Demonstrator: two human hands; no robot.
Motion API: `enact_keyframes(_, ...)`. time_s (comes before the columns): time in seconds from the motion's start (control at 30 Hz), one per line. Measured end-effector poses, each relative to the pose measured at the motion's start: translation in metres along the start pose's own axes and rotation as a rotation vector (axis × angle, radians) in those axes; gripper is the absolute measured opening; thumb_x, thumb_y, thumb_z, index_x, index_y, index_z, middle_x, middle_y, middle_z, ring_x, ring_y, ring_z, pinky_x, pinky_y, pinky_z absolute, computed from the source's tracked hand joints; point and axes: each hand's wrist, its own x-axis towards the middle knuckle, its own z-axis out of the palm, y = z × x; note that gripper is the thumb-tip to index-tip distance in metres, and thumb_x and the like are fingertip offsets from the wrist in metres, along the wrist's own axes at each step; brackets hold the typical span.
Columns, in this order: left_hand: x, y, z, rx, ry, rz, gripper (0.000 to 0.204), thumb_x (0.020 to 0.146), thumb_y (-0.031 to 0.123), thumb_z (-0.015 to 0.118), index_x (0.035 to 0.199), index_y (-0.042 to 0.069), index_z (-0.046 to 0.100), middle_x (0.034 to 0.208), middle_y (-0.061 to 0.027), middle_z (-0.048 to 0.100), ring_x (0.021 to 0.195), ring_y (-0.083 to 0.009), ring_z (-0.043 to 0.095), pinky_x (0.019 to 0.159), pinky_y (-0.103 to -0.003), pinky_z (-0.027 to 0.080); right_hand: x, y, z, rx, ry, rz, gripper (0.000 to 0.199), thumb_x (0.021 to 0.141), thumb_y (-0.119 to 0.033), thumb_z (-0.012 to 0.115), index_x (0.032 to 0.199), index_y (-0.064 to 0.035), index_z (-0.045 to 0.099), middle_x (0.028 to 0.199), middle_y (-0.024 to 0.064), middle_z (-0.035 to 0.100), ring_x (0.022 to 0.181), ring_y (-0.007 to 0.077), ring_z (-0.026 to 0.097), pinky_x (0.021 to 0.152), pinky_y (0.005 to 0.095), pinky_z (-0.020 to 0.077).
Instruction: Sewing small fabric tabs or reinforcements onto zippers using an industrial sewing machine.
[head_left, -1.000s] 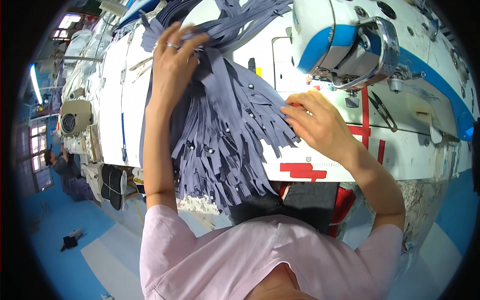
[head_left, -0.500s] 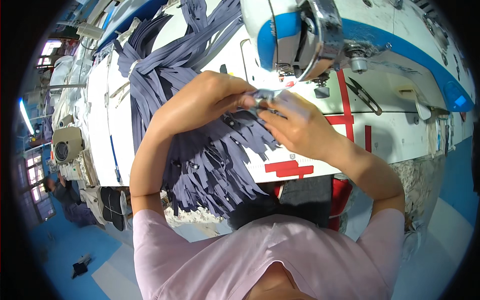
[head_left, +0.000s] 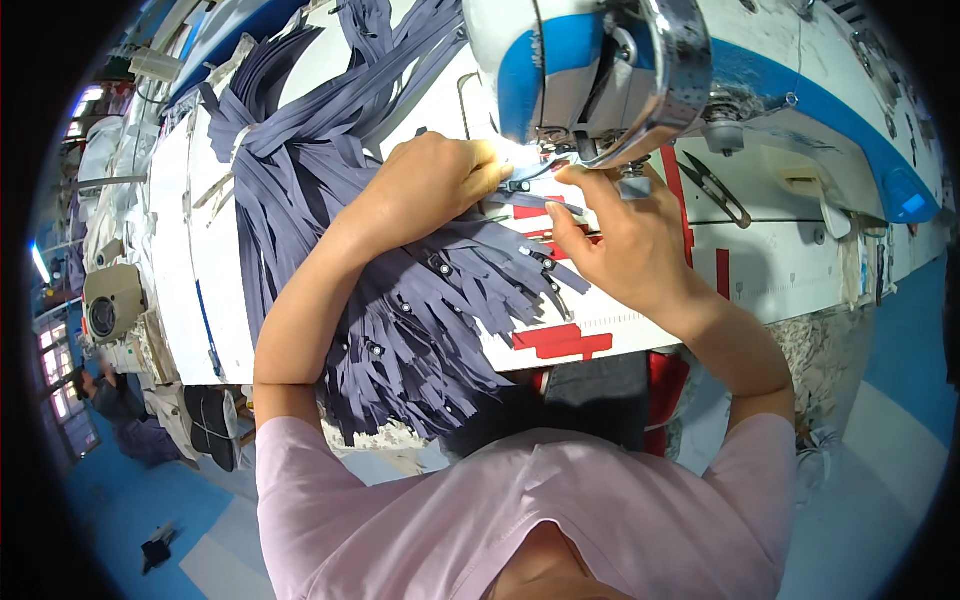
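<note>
Zipper (head_left: pixel 516 187) is pinched by left hand (head_left: pixel 430 180), right hand (head_left: pixel 632 240) loosely spread.

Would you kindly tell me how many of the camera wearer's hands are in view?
2: the left hand, partly over grey-blue zippers by the sewing machine; the right hand, opposite, below the metal guard. Both show, though glare blurs part of the left.

Your zipper strips (head_left: pixel 310 190) looked matt cloth, your shirt (head_left: pixel 420 520) smooth matt fabric, the sewing machine head (head_left: pixel 545 80) glossy paint, its curved guard (head_left: pixel 685 85) shiny speckled metal, the tabletop (head_left: pixel 785 285) smooth, faintly glossy.
</note>
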Motion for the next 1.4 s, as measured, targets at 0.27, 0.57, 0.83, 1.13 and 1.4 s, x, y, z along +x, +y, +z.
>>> enact_keyframes(0.27, -0.004, 0.001, 0.008, 0.372, 0.406, 0.276, 0.021, 0.085, 0.026, 0.072, 0.083, 0.006, 0.067, 0.08, -0.0117, 0.065, 0.076, -0.0311, 0.066, 0.068, -0.042, 0.051, 0.0, 0.008, 0.012, 0.046, 0.013, 0.027, 0.011, 0.078, -0.011, 0.078, 0.087, -0.0069, 0.073, 0.075, 0.01, 0.062, 0.071, 0.0269, 0.062, 0.063, 0.039, 0.0492)
enact_keyframes(0.57, -0.014, 0.012, 0.024, 0.134, 0.317, 0.26, 0.021, 0.084, 0.014, 0.071, 0.101, 0.007, 0.061, 0.092, -0.0117, 0.058, 0.068, -0.0325, 0.064, 0.057, -0.043, 0.053, 0.0, 0.01, 0.017, 0.086, 0.018, 0.048, 0.011, 0.078, -0.009, 0.077, 0.088, -0.0073, 0.073, 0.072, 0.0094, 0.062, 0.067, 0.0282, 0.062, 0.061, 0.04, 0.0488)
enact_keyframes(0.83, -0.007, 0.004, 0.03, 0.141, 0.293, 0.293, 0.018, 0.081, 0.013, 0.072, 0.094, 0.009, 0.062, 0.091, -0.0119, 0.057, 0.069, -0.029, 0.063, 0.053, -0.042, 0.049, 0.0, 0.015, 0.02, 0.131, 0.031, 0.067, 0.011, 0.078, -0.009, 0.076, 0.088, -0.0073, 0.072, 0.068, 0.0105, 0.061, 0.066, 0.0287, 0.062, 0.061, 0.0411, 0.0486)
enact_keyframes(1.13, -0.005, 0.002, 0.031, 0.213, 0.399, 0.301, 0.027, 0.079, 0.007, 0.07, 0.106, 0.013, 0.07, 0.088, -0.0071, 0.059, 0.078, -0.0263, 0.064, 0.057, -0.038, 0.052, -0.002, 0.024, 0.015, -0.089, 0.053, -0.036, 0.016, 0.08, -0.01, 0.078, 0.088, -0.0034, 0.065, 0.079, 0.0092, 0.062, 0.069, 0.0288, 0.064, 0.064, 0.041, 0.0523)
enact_keyframes(1.4, -0.004, 0.004, 0.031, 0.167, 0.388, 0.338, 0.024, 0.078, 0.009, 0.071, 0.101, 0.014, 0.074, 0.087, -0.004, 0.063, 0.079, -0.0225, 0.066, 0.061, -0.034, 0.054, -0.002, 0.025, 0.012, -0.178, 0.024, -0.18, 0.018, 0.078, -0.006, 0.079, 0.083, 0.0027, 0.064, 0.082, 0.013, 0.06, 0.069, 0.0288, 0.064, 0.059, 0.0401, 0.0519)
